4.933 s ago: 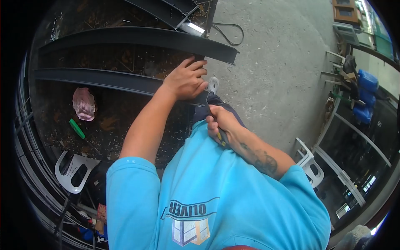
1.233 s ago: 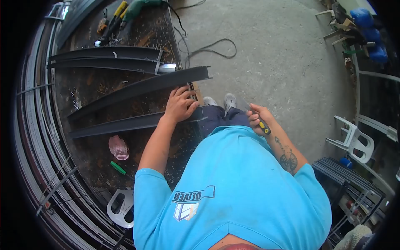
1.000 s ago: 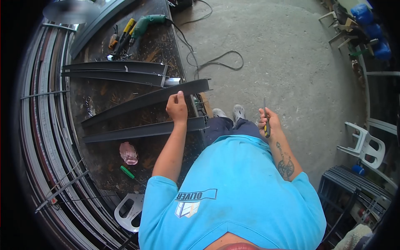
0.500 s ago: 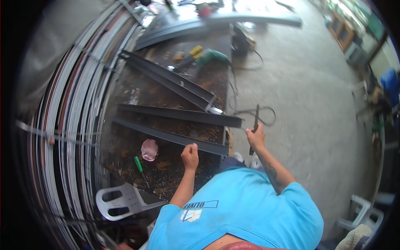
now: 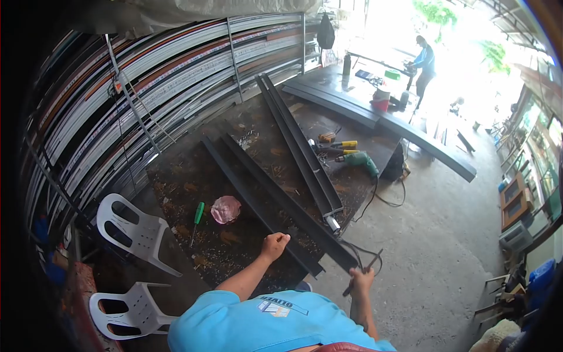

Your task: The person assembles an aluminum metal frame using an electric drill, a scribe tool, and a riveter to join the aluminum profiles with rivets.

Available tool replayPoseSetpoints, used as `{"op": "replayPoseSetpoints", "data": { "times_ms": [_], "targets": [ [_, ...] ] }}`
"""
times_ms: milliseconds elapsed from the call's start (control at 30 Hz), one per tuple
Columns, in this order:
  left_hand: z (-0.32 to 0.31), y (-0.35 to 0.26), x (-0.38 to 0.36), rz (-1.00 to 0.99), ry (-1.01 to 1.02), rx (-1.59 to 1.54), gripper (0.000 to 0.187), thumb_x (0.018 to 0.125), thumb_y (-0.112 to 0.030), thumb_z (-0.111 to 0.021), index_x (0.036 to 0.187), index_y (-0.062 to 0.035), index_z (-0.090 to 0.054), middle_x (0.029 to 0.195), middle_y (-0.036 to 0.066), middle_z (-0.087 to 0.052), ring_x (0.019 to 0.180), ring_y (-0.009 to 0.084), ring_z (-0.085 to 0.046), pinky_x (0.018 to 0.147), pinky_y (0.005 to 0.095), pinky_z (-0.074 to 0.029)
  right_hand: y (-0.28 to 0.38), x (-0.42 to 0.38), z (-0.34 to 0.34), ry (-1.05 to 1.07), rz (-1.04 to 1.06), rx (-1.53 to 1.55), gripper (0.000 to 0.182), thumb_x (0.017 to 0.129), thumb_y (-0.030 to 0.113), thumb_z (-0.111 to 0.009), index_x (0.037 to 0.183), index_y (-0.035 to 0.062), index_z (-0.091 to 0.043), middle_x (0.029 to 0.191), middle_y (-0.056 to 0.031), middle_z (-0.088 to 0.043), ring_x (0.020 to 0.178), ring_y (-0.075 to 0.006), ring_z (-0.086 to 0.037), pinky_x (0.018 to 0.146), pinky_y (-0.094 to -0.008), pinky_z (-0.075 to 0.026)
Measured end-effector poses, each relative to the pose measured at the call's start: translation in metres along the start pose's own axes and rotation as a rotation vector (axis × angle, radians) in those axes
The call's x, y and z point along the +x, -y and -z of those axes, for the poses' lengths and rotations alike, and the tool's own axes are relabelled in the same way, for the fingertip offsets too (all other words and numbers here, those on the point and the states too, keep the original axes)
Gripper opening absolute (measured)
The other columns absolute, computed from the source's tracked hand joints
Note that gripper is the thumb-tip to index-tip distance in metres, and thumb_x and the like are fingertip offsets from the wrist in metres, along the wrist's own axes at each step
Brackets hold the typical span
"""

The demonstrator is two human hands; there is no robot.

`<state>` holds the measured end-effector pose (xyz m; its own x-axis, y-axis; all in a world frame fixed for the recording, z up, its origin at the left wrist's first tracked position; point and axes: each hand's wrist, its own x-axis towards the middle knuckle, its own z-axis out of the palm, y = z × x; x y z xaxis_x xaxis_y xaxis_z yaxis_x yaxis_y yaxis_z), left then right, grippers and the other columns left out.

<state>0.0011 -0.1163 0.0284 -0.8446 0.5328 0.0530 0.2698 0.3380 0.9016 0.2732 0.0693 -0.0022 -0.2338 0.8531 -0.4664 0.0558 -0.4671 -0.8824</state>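
Note:
My right hand is wrapped round a slim dark bar, which sticks out past both sides of the fist. It is beside the near end of a long dark metal channel that reaches past the table edge. My left hand is closed over a second dark channel; whatever its fingers hold, if anything, is hidden. To its left lie a pink bowl-like object and a green-handled screwdriver. Another dark channel pair lies farther right.
A green power drill and yellow-handled tools lie on the dark table. Long grey profiles overhang its far side. White plastic chairs stand left, before racked lengths. A person works far back.
My view has lifted and turned, bringing the far person and more of the rack into sight. My right hand still holds the dark bar, now close to the channel's end; my left stays closed.

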Motion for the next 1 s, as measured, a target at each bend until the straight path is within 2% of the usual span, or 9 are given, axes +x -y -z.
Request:
{"op": "replayPoseSetpoints", "data": {
  "times_ms": [133, 200, 267, 333, 433, 633, 767, 867, 1000],
  "targets": [
    [-0.024, 0.03, 0.044, 0.011, -0.027, -0.161, 0.031, 0.084, -0.032, -0.067, 0.1, -0.0062, -0.068, 0.086, 0.006, -0.068, 0.075, 0.0191, -0.063, 0.065, 0.0329, -0.05, 0.022, -0.066, 0.05, -0.092, 0.057, -0.089, 0.056, 0.066, 0.0, -0.075, 0.11, 0.0066, -0.042, 0.073, -0.0044, -0.052, 0.049, -0.0129, -0.051, 0.04, -0.0282, -0.041],
    [-0.036, 0.021, 0.07, 0.503, -0.299, -0.367, 0.042, 0.083, -0.039, -0.069, 0.11, -0.0075, -0.061, 0.091, 0.004, -0.064, 0.072, 0.0202, -0.06, 0.065, 0.0351, -0.049, 0.029, -0.092, 0.067, -0.196, 0.05, -0.073, 0.055, 0.066, -0.001, -0.075, 0.11, 0.0055, -0.042, 0.072, -0.0037, -0.052, 0.049, -0.0127, -0.051, 0.04, -0.0286, -0.042],
    [-0.034, 0.022, 0.088, 0.668, -0.133, -0.593, 0.055, 0.079, -0.05, -0.071, 0.114, -0.0099, -0.056, 0.099, 0.004, -0.057, 0.082, 0.0211, -0.054, 0.078, 0.0475, -0.046, 0.031, -0.111, 0.093, -0.195, 0.081, -0.09, 0.057, 0.065, 0.0, -0.076, 0.111, 0.0057, -0.042, 0.074, -0.004, -0.053, 0.05, -0.0126, -0.052, 0.042, -0.0279, -0.043],
    [-0.034, -0.001, 0.097, 0.815, -0.1, -0.692, 0.053, 0.078, -0.053, -0.071, 0.11, -0.0121, -0.06, 0.099, 0.006, -0.06, 0.083, 0.0276, -0.056, 0.08, 0.0501, -0.048, 0.041, -0.126, 0.105, -0.252, 0.077, -0.033, 0.057, 0.063, 0.0, -0.079, 0.108, 0.0062, -0.044, 0.077, -0.0047, -0.056, 0.057, -0.0128, -0.055, 0.049, -0.0275, -0.047],
    [-0.044, 0.006, 0.11, 0.772, 0.009, -0.916, 0.051, 0.079, -0.053, -0.07, 0.108, -0.0123, -0.061, 0.105, 0.009, -0.063, 0.092, 0.0318, -0.06, 0.084, 0.0518, -0.049, 0.045, -0.14, 0.114, -0.262, 0.169, -0.078, 0.058, 0.063, 0.002, -0.08, 0.108, 0.0055, -0.045, 0.079, -0.0056, -0.057, 0.061, -0.0127, -0.057, 0.054, -0.0268, -0.049],
    [-0.039, -0.033, 0.116, 0.732, -0.023, -0.904, 0.047, 0.075, -0.023, -0.07, 0.116, -0.0054, -0.057, 0.108, 0.014, -0.061, 0.097, 0.0323, -0.062, 0.081, 0.0523, -0.052, 0.032, -0.139, 0.121, -0.32, 0.275, -0.293, 0.048, 0.066, 0.004, -0.081, 0.102, 0.003, -0.05, 0.082, -0.0075, -0.063, 0.073, -0.0172, -0.064, 0.067, -0.0304, -0.053],
    [-0.021, -0.08, 0.127, 0.52, 0.177, -1.073, 0.058, 0.077, -0.033, -0.074, 0.123, -0.0043, -0.052, 0.114, 0.014, -0.058, 0.101, 0.0303, -0.059, 0.086, 0.0472, -0.05, 0.022, -0.122, 0.118, -0.357, 0.285, -0.294, 0.047, 0.067, 0.004, -0.082, 0.102, 0.0031, -0.05, 0.085, -0.0085, -0.064, 0.077, -0.0175, -0.065, 0.07, -0.0303, -0.053],
    [0.003, -0.165, 0.119, 0.345, 0.003, -0.974, 0.069, 0.076, -0.037, -0.075, 0.129, -0.0026, -0.048, 0.122, 0.012, -0.052, 0.109, 0.0271, -0.054, 0.092, 0.041, -0.046, 0.006, -0.109, 0.101, -0.322, 0.386, -0.14, 0.049, 0.07, 0.005, -0.081, 0.105, 0.0037, -0.047, 0.085, -0.0087, -0.065, 0.082, -0.0175, -0.065, 0.074, -0.0317, -0.053],
    [0.051, -0.228, 0.157, -0.031, -0.208, -0.913, 0.058, 0.075, -0.019, -0.067, 0.125, 0.0028, -0.048, 0.113, 0.013, -0.053, 0.103, 0.0267, -0.054, 0.088, 0.0395, -0.046, 0.016, -0.113, 0.079, -0.366, 0.43, 0.016, 0.046, 0.073, 0.005, -0.079, 0.105, 0.0048, -0.046, 0.083, -0.0078, -0.063, 0.078, -0.0159, -0.063, 0.069, -0.028, -0.05]
  ]
}}
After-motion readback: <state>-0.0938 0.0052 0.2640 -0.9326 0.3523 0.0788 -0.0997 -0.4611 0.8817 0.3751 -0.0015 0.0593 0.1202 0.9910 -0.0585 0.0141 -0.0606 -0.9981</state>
